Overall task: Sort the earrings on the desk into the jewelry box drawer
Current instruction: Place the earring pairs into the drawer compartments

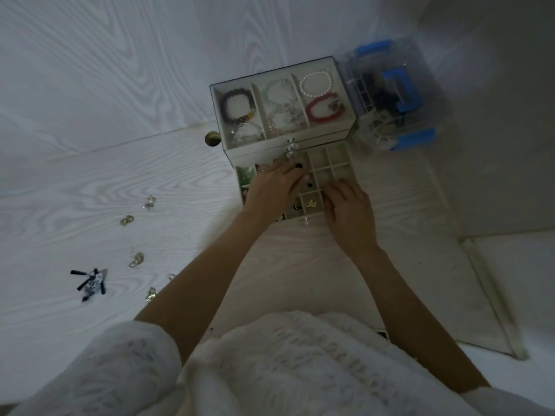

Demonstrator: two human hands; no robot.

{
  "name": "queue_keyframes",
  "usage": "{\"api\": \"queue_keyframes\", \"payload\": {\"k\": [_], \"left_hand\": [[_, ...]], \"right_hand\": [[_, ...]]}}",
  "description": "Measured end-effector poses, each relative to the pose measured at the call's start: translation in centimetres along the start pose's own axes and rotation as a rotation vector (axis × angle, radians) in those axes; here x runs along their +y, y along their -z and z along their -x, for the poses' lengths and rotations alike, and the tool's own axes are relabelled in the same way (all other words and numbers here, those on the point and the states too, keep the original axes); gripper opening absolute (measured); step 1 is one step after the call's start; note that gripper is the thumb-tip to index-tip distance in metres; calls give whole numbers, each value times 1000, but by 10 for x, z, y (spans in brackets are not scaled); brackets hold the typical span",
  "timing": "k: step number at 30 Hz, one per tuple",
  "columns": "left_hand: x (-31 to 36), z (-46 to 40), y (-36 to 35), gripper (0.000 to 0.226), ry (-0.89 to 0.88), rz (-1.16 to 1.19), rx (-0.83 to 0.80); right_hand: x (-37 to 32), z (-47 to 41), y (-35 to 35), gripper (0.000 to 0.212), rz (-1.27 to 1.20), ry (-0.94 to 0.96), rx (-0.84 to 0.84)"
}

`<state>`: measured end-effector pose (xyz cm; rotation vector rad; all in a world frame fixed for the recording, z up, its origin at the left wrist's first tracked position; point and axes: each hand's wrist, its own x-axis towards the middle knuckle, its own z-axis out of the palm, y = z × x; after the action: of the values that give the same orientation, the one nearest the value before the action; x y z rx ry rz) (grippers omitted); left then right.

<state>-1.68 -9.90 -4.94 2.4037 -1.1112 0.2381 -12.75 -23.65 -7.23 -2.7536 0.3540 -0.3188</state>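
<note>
Head view: both hands (312, 195) over drawer (327, 172).

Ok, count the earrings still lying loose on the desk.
6 that I can make out, all left of the arms: one clear, three gold ones, a black-tasselled one, and a faint one beside the left forearm, which may hide more.

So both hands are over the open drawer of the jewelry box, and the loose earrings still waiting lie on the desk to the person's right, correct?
Not quite. The left hand and right hand are indeed over the open drawer of the jewelry box, but the head view shows the loose earrings lying on the desk to the person's left, not right.
</note>
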Motion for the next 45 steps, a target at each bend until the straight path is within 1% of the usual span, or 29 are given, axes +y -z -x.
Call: {"api": "queue_keyframes", "payload": {"k": [2,3,4,6,7,9,11,13,16,18,22,25,28,32,35,41,45], "left_hand": [[3,18,22,27,42,-17,75],[4,30,35,28,81,-2,75],[3,40,44,29,113,30,53],[-3,71,66,28,232,57,-29],[-7,87,75,24,310,62,-75],[-17,128,93,16,481,74,-94],[-24,172,107,16,643,77,-38],[-32,212,117,19,804,48,19],[-46,257,118,26,993,5,35],[-53,272,116,30,1054,-5,21],[-60,282,113,37,1081,61,-3],[-63,283,112,34,1101,94,12],[-65,280,113,30,1080,119,28],[-68,277,114,20,1072,128,33],[-70,275,116,16,1075,135,-21],[-76,268,122,12,1069,175,-128],[-79,266,124,10,1037,177,-174]], "right_hand": [[-10,0,7,28,-40,33,24],[-18,0,10,29,-56,66,32],[-24,2,14,29,-65,95,34],[-45,7,17,29,-89,182,-17],[-55,9,17,28,-105,218,-54],[-78,16,11,25,-122,318,-129],[-100,25,-1,21,-158,423,-203],[-122,35,-14,21,-238,492,-307],[-151,44,-34,22,-301,518,-500],[-167,47,-47,23,-322,520,-602],[-199,49,-67,34,-320,532,-679],[-216,50,-75,45,-296,525,-706],[-228,51,-80,48,-307,548,-727],[-237,47,-84,37,-258,602,-746],[-237,42,-85,29,-198,675,-724],[-238,39,-84,13,-147,655,-716],[-235,39,-81,10,-105,684,-677]]}}
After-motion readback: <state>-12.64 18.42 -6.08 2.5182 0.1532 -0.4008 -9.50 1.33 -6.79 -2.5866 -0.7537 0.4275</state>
